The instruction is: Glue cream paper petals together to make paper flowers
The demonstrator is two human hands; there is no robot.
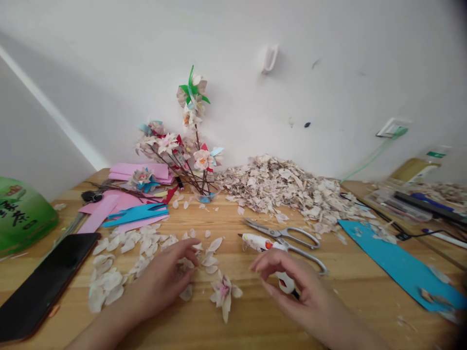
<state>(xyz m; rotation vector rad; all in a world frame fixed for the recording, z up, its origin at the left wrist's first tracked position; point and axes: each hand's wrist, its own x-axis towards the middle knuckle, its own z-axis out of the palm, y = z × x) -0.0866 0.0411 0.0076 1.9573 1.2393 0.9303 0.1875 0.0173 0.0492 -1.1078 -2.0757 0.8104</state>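
Between my two hands a pale handmade flower (224,292) with a pink centre lies on the wooden table. My left hand (168,270) hovers at its left, over loose dried petals (144,245); its fingers are curled but apart from the thumb, with nothing seen in them. On the other side my right hand (292,279) forms a loose C, thumb and fingers apart and holding nothing. Behind and partly hidden by it lies a white glue gun (257,241), nozzle to the left. Metal scissors (297,238) rest just beyond the glue gun.
Finished flowers on stems (197,160) stand near the wall, beside a heap of dried petals (284,187). Pink paper (140,171), blue strips (136,215) and a phone (47,284) are at left, with a green bag (24,214). Blue sheet (401,265) lies right.
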